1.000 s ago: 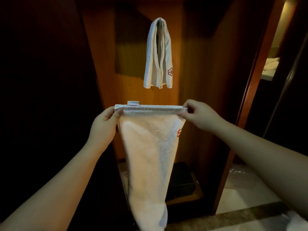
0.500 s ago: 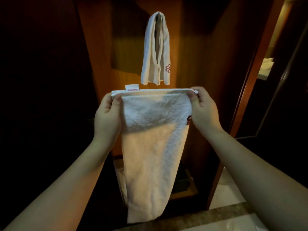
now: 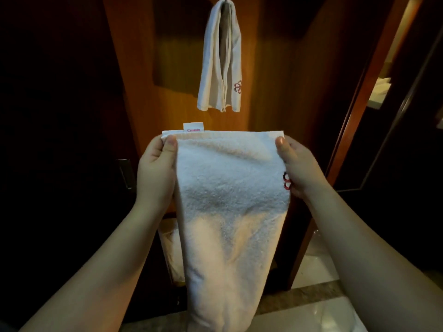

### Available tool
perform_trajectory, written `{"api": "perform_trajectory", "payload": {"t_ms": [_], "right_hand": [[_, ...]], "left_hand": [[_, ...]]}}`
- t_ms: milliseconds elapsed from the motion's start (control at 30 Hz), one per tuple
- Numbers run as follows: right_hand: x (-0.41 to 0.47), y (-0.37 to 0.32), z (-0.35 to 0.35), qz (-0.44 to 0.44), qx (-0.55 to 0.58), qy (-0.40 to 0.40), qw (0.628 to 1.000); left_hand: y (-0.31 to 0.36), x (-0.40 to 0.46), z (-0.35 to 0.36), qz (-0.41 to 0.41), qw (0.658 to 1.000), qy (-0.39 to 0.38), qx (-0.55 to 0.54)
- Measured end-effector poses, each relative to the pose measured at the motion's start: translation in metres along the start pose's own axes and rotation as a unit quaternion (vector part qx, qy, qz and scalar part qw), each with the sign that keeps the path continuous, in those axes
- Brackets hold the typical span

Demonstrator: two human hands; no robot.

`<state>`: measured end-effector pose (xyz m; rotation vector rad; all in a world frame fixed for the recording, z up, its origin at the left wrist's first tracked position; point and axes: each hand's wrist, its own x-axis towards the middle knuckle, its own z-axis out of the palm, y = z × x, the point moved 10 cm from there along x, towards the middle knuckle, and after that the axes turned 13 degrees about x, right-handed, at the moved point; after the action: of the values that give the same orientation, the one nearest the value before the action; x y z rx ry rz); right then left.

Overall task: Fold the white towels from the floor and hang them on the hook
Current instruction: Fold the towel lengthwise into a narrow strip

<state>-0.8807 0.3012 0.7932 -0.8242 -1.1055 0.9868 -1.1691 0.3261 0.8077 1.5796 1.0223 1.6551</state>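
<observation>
Left hand [image 3: 155, 168] and right hand [image 3: 299, 168] each pinch a top corner of the white towel [image 3: 230, 212], which I hold stretched just below the folded towel [image 3: 221, 58] already on the hook. Risk, my guess: one thumb slips, the long tail drops and the fold skews. Label [image 3: 193, 127] on top edge reads "Canasin" in red

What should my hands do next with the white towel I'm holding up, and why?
Probably bring the two top corners together to fold it in half lengthwise. The left hand and right hand pinch the white terry towel spread wide, while the folded white towel on the hook hangs much narrower.
</observation>
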Motion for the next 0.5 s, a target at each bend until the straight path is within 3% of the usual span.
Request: {"api": "perform_trajectory", "payload": {"t_ms": [67,167,300,400,500], "right_hand": [[-0.011,0.03,0.009,0.134,0.106,-0.086,0.982],[-0.029,0.056,0.01,0.223,0.115,-0.14,0.958],[-0.043,0.064,0.007,0.218,0.158,-0.15,0.951],[-0.05,0.055,0.014,0.197,0.25,-0.132,0.939],[-0.054,0.043,0.029,0.165,0.28,-0.131,0.936]], "left_hand": [[-0.006,-0.005,0.001,-0.016,1.0,-0.009,-0.008],[-0.016,-0.016,0.0,-0.036,0.999,-0.024,-0.008],[-0.021,-0.034,-0.002,-0.06,0.997,-0.048,-0.015],[-0.01,-0.04,-0.012,-0.057,0.995,-0.067,-0.05],[-0.005,-0.049,-0.011,-0.079,0.98,-0.15,-0.102]]}}
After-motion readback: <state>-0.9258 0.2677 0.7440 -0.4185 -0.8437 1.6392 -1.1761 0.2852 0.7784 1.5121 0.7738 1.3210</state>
